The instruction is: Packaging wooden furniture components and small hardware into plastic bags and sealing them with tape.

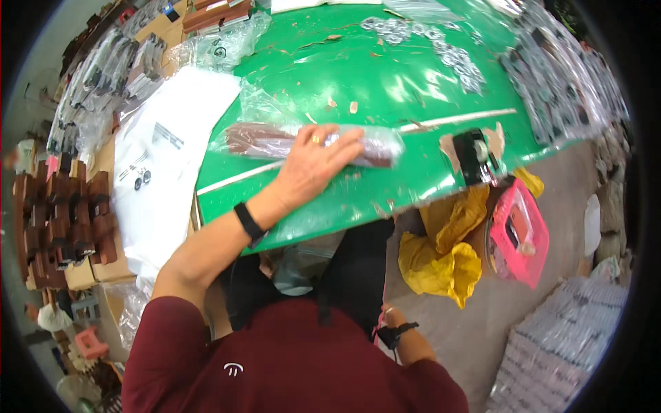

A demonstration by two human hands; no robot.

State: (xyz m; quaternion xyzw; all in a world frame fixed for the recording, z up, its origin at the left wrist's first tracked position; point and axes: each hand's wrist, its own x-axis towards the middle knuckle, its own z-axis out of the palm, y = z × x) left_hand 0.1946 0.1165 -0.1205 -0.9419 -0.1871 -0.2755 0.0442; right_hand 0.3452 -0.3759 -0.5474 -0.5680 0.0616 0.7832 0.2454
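A long brown bundle in clear plastic wrap [265,141] lies across the green table [296,76] in front of me. My left hand [313,162] rests over its middle, with the fingers curled across the top and down its far side. The brown pieces inside look like long strips, but the wrap blurs them. Loose clear film spreads out behind the bundle's left end. Down at my right side, below the table edge, is my right hand [394,318]; its fingers are hidden and I cannot make out anything in it.
A tape dispenser [474,157] sits at the table's right front edge. Small grey bagged parts [454,58] lie toward the back. Wrapped stacks [551,82] fill the right end. White printed sheets [165,158] lie at left. Yellow bags [441,268] and a pink basket [540,255] stand below.
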